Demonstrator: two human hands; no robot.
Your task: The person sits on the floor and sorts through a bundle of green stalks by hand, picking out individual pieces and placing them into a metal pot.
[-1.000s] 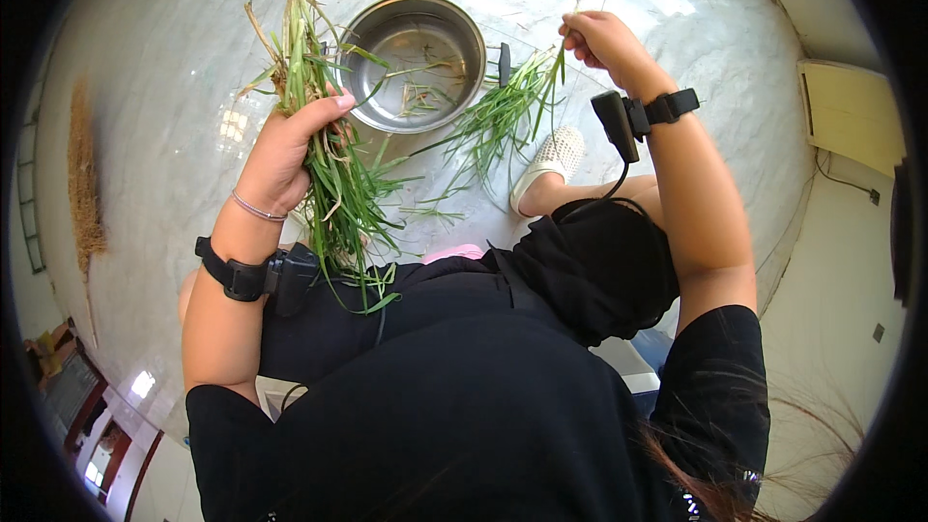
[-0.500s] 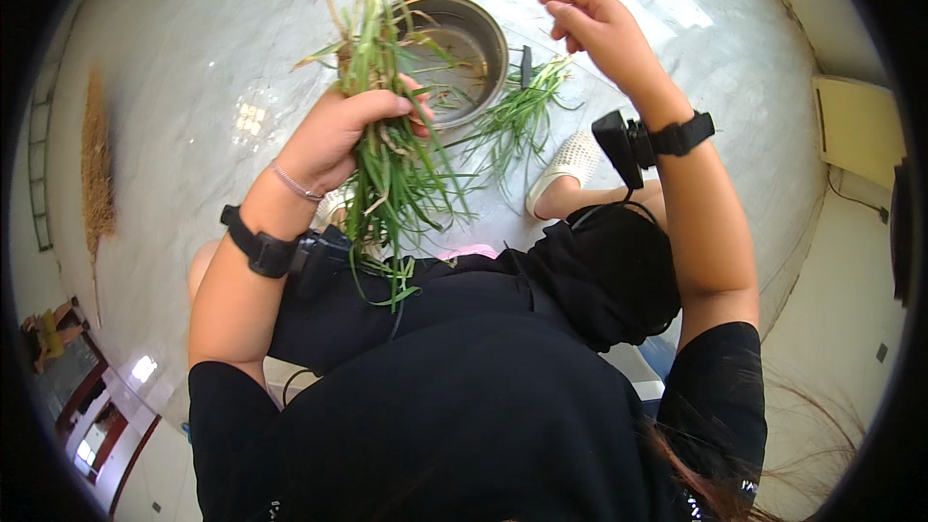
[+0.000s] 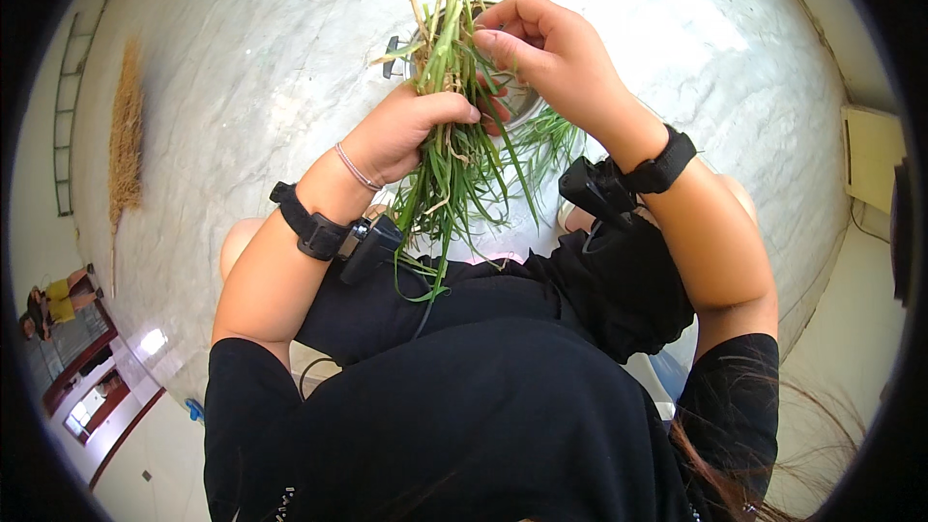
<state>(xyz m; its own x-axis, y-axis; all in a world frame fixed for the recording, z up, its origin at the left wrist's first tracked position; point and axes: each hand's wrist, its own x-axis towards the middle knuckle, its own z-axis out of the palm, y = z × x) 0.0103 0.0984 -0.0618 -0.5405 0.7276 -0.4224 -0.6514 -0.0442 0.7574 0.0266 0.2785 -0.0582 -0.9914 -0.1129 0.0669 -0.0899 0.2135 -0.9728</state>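
My left hand [image 3: 406, 130] is wrapped around the middle of a bunch of chives [image 3: 449, 63]. The pale, root-tipped ends point away from me, and the long green leaves hang toward my lap. At the right edge of the stems is my right hand [image 3: 561, 58], with thumb and forefinger drawn together against the bunch; what lies between the fingertips is too small to make out. Behind the bunch stands a round metal pot [image 3: 528, 108], mostly covered by my hands and the leaves, with its dark handle [image 3: 390, 56] showing on the left.
More loose chives [image 3: 553, 138] lie on the pale marble floor [image 3: 232, 106] right of the pot. A straw broom [image 3: 126, 135] is at the far left, and a person [image 3: 66, 300] shows beyond it. On the right is a yellowish box [image 3: 873, 153] by the wall.
My left hand and the chives have shifted right, over the pot. My right hand has come left from above the loose chives to the stems.
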